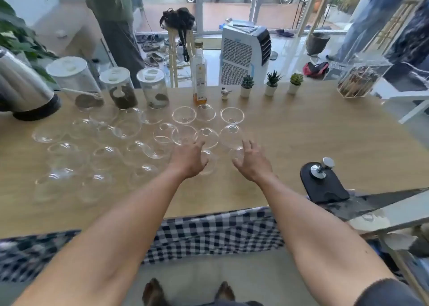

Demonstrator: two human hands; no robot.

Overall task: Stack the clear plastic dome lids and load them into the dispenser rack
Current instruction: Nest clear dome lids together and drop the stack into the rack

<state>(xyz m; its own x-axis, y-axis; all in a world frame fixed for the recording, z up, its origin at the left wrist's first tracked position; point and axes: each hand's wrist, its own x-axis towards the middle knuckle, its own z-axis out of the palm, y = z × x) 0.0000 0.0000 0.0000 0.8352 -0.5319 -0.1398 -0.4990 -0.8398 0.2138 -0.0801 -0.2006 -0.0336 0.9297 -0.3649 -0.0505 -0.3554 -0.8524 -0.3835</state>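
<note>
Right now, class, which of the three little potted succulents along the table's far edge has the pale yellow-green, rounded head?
The rightmost small potted succulent; the other two succulents are darker green and spikier.

Bare forearms; a dark short sleeve [385, 291] on the right arm.

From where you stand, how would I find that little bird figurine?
Look along the far edge of the wooden table. Between the tall amber bottle and three potted succulents stands the bird figurine, the only animal shape there.
</note>
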